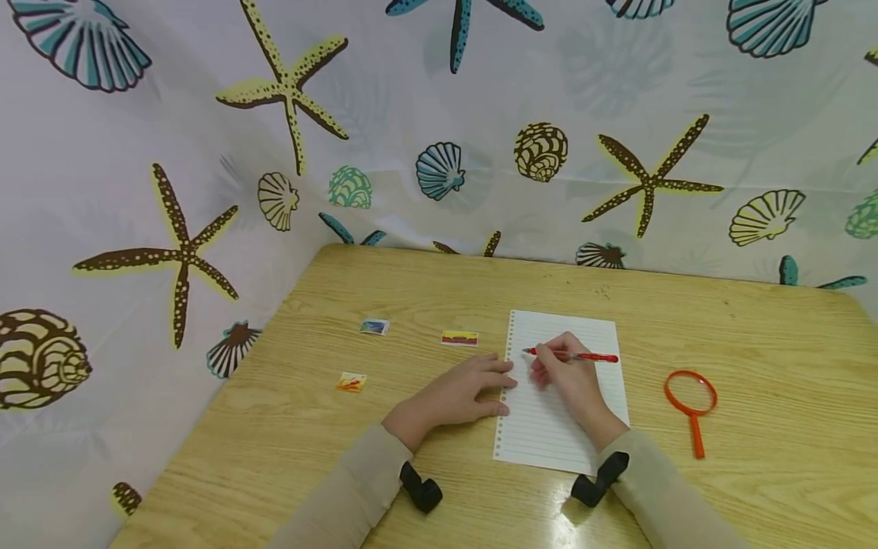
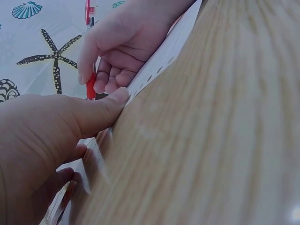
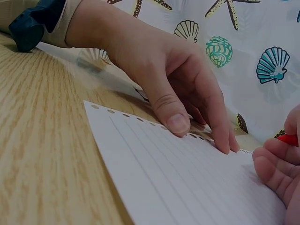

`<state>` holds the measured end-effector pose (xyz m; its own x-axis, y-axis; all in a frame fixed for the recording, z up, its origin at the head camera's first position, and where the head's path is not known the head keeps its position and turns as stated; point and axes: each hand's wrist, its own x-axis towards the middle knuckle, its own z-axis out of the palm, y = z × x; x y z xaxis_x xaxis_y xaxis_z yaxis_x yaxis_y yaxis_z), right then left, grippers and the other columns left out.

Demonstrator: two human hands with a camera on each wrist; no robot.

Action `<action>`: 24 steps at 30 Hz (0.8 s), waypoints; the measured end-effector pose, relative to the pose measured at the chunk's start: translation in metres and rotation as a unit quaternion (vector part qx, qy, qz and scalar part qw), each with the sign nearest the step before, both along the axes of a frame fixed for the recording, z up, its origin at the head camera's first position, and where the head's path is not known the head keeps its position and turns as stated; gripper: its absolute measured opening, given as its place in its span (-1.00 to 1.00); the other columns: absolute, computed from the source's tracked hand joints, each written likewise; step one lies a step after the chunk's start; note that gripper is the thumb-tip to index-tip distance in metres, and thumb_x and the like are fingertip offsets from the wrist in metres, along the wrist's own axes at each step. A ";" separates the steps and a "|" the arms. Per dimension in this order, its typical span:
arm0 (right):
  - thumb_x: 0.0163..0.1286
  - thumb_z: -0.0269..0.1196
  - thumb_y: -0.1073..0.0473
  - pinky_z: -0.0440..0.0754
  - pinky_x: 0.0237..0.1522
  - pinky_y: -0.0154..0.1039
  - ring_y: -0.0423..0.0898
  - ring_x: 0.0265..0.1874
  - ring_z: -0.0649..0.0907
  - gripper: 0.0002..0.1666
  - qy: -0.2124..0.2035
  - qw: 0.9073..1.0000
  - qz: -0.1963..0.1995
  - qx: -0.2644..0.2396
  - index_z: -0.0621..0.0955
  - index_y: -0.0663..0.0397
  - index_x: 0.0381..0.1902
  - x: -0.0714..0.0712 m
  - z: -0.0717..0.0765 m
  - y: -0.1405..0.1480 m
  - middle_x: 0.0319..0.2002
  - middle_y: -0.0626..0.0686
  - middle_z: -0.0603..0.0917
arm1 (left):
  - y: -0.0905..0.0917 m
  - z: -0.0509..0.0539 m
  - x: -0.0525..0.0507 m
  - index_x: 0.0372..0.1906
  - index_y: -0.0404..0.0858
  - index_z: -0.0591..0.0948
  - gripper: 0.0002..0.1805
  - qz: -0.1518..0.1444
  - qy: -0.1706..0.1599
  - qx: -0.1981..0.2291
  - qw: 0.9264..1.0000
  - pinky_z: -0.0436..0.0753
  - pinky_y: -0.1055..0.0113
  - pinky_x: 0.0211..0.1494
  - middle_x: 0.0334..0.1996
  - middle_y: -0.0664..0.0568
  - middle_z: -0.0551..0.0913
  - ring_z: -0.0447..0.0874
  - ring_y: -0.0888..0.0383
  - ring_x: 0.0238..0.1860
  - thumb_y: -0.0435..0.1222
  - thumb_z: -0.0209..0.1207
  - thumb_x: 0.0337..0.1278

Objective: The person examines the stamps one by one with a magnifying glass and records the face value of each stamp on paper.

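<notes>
A sheet of lined paper (image 1: 555, 435) with punched holes down its left side lies on the wooden table. My right hand (image 1: 572, 377) pinches a red pen (image 1: 600, 357) over the upper part of the sheet, its tip pointing left. With fingers spread, my left hand (image 1: 473, 389) rests on the punched edge; in the right wrist view the left thumb (image 3: 178, 124) and fingertips touch the paper. The left wrist view shows the pen (image 2: 91, 86) upright in the right hand (image 2: 124, 42). No writing can be made out on the lines.
Three small picture cards lie to the left: a blue one (image 1: 374, 326), a red and yellow one (image 1: 459, 338) and an orange one (image 1: 351, 382). A red magnifying glass (image 1: 694, 415) lies right of the paper. A shell-patterned curtain (image 1: 494, 206) hangs behind the table (image 1: 775, 343).
</notes>
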<state>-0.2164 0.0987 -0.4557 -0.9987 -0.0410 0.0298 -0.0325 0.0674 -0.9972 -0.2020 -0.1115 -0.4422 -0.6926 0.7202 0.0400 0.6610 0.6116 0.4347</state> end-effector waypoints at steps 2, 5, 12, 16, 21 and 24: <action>0.35 0.18 0.14 0.62 -0.55 -0.26 -0.04 -0.58 0.64 -0.79 0.007 1.000 0.007 -0.009 0.47 0.21 -0.27 0.000 0.001 0.000 -0.45 0.19 0.65 | 0.000 0.001 0.000 0.17 -0.18 0.53 -0.50 -0.001 0.001 0.000 1.000 0.11 0.11 0.39 0.33 -0.03 0.30 0.06 -0.05 0.39 -0.04 0.15 0.19; 0.33 0.20 0.16 0.63 -0.53 -0.26 -0.03 -0.56 0.64 -0.78 0.018 0.999 0.020 -0.029 0.48 0.21 -0.21 0.000 0.003 0.000 -0.39 0.25 0.64 | 0.000 0.001 0.000 0.17 -0.18 0.53 -0.51 -0.002 0.003 -0.002 1.000 0.10 0.12 0.39 0.33 -0.02 0.30 0.07 -0.05 0.39 -0.04 0.15 0.19; 0.35 0.20 0.14 0.63 -0.52 -0.25 -0.01 -0.54 0.65 -0.75 0.040 0.997 0.051 -0.033 0.51 0.20 -0.13 0.002 0.007 -0.002 -0.34 0.29 0.63 | -0.002 -0.001 0.000 0.18 -0.14 0.53 -0.50 0.005 0.000 -0.009 1.000 0.11 0.13 0.39 0.33 0.02 0.29 0.06 -0.01 0.39 -0.02 0.15 0.19; 0.34 0.20 0.13 0.63 -0.51 -0.24 0.00 -0.54 0.65 -0.73 0.062 0.996 0.057 -0.028 0.54 0.23 -0.13 0.003 0.012 -0.002 -0.40 0.22 0.65 | -0.003 -0.003 -0.002 0.19 -0.12 0.52 -0.49 0.009 0.000 -0.014 1.000 0.10 0.14 0.40 0.34 0.05 0.28 0.04 0.02 0.40 0.01 0.13 0.19; 0.32 0.22 0.14 0.64 -0.49 -0.26 -0.03 -0.54 0.66 -0.71 0.073 0.995 0.057 -0.031 0.55 0.29 -0.16 0.005 0.020 -0.001 -0.47 0.18 0.65 | -0.003 -0.003 -0.002 0.19 -0.11 0.52 -0.49 0.009 -0.002 -0.007 1.000 0.10 0.13 0.40 0.34 0.06 0.27 0.03 0.03 0.40 0.01 0.13 0.19; 0.32 0.22 0.13 0.64 -0.48 -0.26 -0.05 -0.55 0.67 -0.70 0.074 0.995 0.056 -0.033 0.55 0.30 -0.16 0.007 0.024 0.000 -0.51 0.14 0.65 | -0.003 -0.002 -0.001 0.19 -0.11 0.52 -0.49 0.011 -0.005 -0.006 1.000 0.10 0.13 0.40 0.34 0.07 0.27 0.03 0.04 0.40 0.01 0.13 0.19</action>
